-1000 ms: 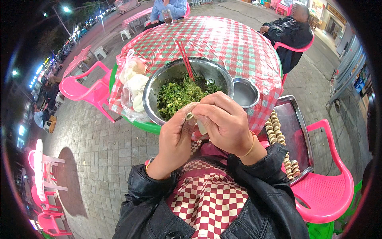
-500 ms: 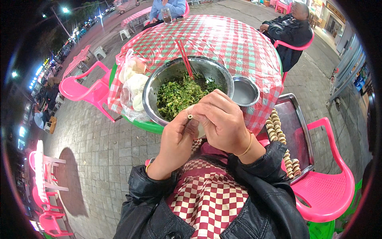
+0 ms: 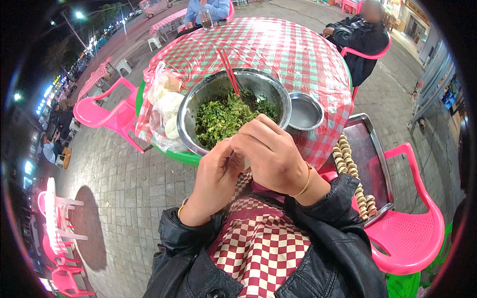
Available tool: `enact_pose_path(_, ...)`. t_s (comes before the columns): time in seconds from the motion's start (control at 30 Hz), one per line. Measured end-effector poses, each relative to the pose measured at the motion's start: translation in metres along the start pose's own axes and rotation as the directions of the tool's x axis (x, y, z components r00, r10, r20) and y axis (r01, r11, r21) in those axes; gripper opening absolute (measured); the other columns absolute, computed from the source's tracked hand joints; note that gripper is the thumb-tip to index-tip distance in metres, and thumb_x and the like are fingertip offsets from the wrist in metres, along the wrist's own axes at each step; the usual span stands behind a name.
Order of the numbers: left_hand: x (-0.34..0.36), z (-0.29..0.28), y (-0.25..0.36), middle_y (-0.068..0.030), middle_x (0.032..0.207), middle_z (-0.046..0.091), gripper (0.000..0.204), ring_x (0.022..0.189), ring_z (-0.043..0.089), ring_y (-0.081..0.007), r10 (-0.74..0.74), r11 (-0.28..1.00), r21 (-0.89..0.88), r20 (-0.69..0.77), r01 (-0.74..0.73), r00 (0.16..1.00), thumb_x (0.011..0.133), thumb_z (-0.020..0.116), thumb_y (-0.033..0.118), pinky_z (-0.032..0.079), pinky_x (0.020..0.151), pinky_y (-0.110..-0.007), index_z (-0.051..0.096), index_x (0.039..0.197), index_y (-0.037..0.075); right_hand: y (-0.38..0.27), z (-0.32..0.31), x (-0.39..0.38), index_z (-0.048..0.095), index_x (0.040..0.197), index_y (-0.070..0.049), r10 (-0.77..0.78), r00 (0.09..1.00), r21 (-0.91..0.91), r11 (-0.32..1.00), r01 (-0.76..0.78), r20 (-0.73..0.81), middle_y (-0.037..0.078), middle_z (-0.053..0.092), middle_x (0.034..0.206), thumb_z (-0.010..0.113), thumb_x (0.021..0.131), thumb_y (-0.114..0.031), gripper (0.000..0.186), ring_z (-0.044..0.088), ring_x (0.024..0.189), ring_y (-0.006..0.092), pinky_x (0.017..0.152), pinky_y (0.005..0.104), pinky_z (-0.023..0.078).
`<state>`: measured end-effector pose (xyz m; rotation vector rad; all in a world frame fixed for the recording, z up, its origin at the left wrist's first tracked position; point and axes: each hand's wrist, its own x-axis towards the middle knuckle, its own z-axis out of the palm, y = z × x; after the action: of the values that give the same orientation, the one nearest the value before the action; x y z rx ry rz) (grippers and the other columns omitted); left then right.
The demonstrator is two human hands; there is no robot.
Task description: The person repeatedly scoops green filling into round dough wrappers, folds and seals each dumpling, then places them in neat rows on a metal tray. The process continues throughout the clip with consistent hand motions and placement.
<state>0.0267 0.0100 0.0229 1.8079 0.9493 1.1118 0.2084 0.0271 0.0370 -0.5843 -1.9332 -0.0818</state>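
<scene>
Fingertips pressed close together, the left hand (image 3: 214,174) and right hand (image 3: 275,158) are pinching a pale dough piece (image 3: 247,163) between them, low in front of the big bowl; from where I stand the fingers hide most of it, so I can't tell its shape. Biggest of all is the round table (image 3: 308,54), dressed in a red, white and green checked cloth with clear plastic over it. Past its far right edge sits a person in a dark jacket (image 3: 360,37). On the near right stands a pink plastic armchair (image 3: 407,236), with a rectangular metal tray (image 3: 371,159) lying at it, longer than it is wide. Close before the hands, near the table's edge, is a wide steel mixing bowl (image 3: 202,94) holding chopped green filling (image 3: 223,119). A clear plastic bag (image 3: 161,94) with pale, rounded contents rests just left of it, and a smaller steel bowl (image 3: 304,111) just right. Red chopsticks (image 3: 227,67) lean on the mixing bowl's far rim, tips in the greens. Smallest are the folded dumplings (image 3: 346,156), pale and lined up tightly along the tray's left side.
</scene>
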Motion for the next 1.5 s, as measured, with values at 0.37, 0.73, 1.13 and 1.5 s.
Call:
enact_pose_path(0.37, -0.001, 0.004, -0.002, 0.0049, 0.082, 0.053, 0.023, 0.074, 0.047, -0.0048, -0.087, 0.986, -0.148, -0.081, 0.075, 0.993, 0.111, 0.058, 0.004, 0.040, 0.063, -0.023, 0.069, 0.131, 0.000, 0.000, 0.006, -0.003, 0.067, 0.104, 0.001, 0.097, 0.992, 0.030, 0.995, -0.094, -0.085, 0.013, 0.062, 0.097, 0.068, 0.080, 0.003, 0.024, 0.064, 0.091, 0.0341, 0.081, 0.0415, 0.056)
enact_pose_path(0.73, -0.001, 0.008, 0.001, 0.0032, 0.093, 0.062, 0.034, 0.079, 0.054, -0.0038, -0.081, 0.979, -0.192, -0.099, 0.061, 0.992, 0.109, 0.056, -0.001, 0.048, 0.070, -0.021, 0.064, 0.142, -0.001, -0.001, 0.005, -0.007, 0.065, 0.103, 0.002, 0.247, 0.968, 0.075, 0.967, -0.244, -0.031, 0.017, 0.066, 0.100, 0.071, 0.090, 0.004, 0.015, 0.067, 0.093, 0.0361, 0.081, 0.0422, 0.057)
enact_pose_path(1.13, 0.001, 0.016, 0.000, -0.0019, 0.107, 0.070, 0.032, 0.082, 0.060, -0.0067, -0.017, 0.971, -0.236, -0.190, -0.029, 0.982, 0.112, 0.057, 0.001, 0.050, 0.074, -0.023, 0.061, 0.143, -0.002, -0.004, 0.004, -0.009, 0.065, 0.108, 0.003, 0.358, 0.931, 0.121, 0.929, -0.349, -0.064, 0.016, 0.066, 0.100, 0.073, 0.095, 0.004, 0.015, 0.069, 0.087, 0.0344, 0.077, 0.0393, 0.058)
enact_pose_path(1.5, 0.004, 0.013, 0.000, -0.0045, 0.119, 0.073, 0.032, 0.094, 0.069, -0.0081, 0.008, 0.984, -0.175, -0.178, -0.040, 0.984, 0.111, 0.061, 0.004, 0.056, 0.078, -0.022, 0.062, 0.143, -0.002, 0.003, 0.005, -0.006, 0.065, 0.105, 0.002, 0.367, 0.929, 0.116, 0.925, -0.361, -0.042, 0.016, 0.066, 0.098, 0.071, 0.096, 0.003, 0.011, 0.068, 0.088, 0.0359, 0.076, 0.0407, 0.056)
